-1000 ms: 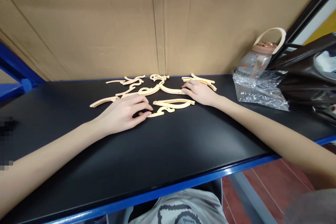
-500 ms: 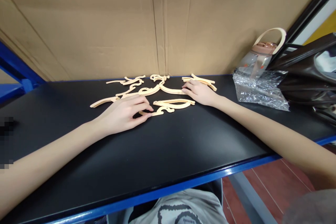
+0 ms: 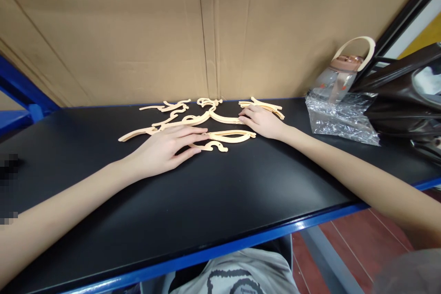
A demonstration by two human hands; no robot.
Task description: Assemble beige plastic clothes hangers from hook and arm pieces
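Note:
Several pale wooden cut-out pieces lie scattered on a black tabletop (image 3: 213, 202). My left hand (image 3: 165, 149) lies flat with fingers stretched out, fingertips resting on a small curly piece (image 3: 212, 146) and reaching a long curved piece (image 3: 229, 136). My right hand (image 3: 262, 121) rests palm down farther back, fingers loosely curled, touching another curved piece (image 3: 223, 119) and lying next to a stack of thin pieces (image 3: 263, 104). More pieces (image 3: 167, 106) sit at the back left. Neither hand lifts anything.
A cardboard wall (image 3: 206, 32) closes the back. At the right stand a clear water bottle (image 3: 336, 80) with a looped handle, a crumpled clear plastic bag (image 3: 341, 119) and a dark bag (image 3: 403, 101). The table has a blue front edge (image 3: 220, 250).
My left hand's fingers have stretched forward from a pinch to lie flat, and the small curly piece has shifted slightly right. My right hand has not moved.

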